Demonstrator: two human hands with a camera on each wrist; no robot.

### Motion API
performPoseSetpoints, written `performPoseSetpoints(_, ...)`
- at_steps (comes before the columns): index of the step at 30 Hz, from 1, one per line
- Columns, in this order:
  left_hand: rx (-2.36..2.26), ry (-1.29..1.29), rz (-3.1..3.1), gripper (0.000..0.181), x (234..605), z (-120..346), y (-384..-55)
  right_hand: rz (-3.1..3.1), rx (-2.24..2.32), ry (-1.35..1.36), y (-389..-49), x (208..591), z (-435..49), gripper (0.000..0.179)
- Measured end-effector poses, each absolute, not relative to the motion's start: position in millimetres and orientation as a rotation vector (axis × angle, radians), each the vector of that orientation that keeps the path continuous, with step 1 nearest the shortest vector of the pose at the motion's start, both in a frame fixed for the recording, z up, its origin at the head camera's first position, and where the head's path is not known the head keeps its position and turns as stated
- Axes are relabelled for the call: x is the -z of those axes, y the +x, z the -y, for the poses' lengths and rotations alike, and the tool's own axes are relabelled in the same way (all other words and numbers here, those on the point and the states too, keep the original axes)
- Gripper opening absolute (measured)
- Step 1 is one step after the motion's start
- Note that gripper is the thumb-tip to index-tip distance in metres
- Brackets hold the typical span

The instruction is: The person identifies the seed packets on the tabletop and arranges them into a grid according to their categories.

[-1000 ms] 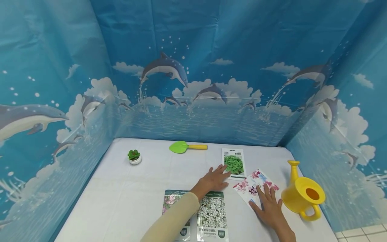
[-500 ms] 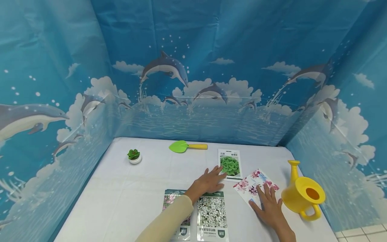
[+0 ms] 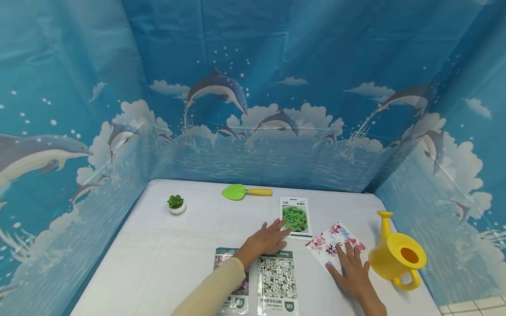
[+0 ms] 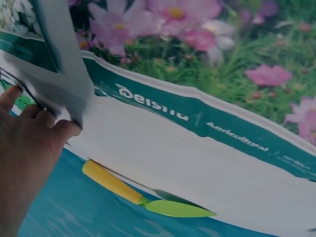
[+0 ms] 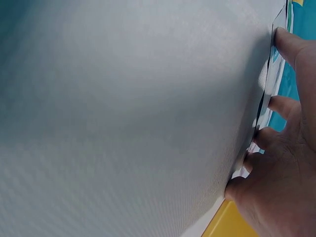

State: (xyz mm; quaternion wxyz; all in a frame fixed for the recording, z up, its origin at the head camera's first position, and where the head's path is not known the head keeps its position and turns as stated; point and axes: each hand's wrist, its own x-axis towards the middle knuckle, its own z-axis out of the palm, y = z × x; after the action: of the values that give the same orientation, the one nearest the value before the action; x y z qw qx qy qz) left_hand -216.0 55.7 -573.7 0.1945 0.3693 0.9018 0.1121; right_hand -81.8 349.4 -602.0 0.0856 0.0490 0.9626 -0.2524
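My left hand (image 3: 265, 239) reaches across the table with its fingers spread. Its fingertips press on the lower left edge of a seed packet (image 3: 296, 217) printed with green leaves. My right hand (image 3: 352, 273) lies spread over a card with pink flowers (image 3: 329, 243), fingertips pressing on it; the hand covers its lower right part. In the right wrist view these fingertips bear on the thin card (image 5: 269, 81). Under my left forearm are a white-flower seed packet (image 3: 277, 285) and a pink-flower seed packet (image 4: 168, 29), the latter partly hidden by the sleeve.
A yellow watering can (image 3: 395, 256) stands just right of my right hand. At the back lies a green trowel (image 3: 235, 192) with a yellow handle. A small potted succulent (image 3: 175, 204) stands at the back left. Dolphin-printed curtains (image 3: 253, 158) enclose the white table.
My left hand has slid left and the green-leaf seed packet has moved left with it, slightly toward me. The right hand and the flower card have stayed in place.
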Motion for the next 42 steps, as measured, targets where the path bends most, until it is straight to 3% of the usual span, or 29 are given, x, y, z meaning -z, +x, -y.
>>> performPoseSetpoints(10,-0.314,1.049,-2.531,0.057,558.4,-41.0,-208.0,-2.839,0.751,0.155,-83.8,601.5,-348.6,0.098)
performPoseSetpoints(42,-0.269,0.987,-2.565,0.055,563.4,-8.2,-202.9,-2.845,0.752,0.142,-83.9,606.1,-352.0,0.099)
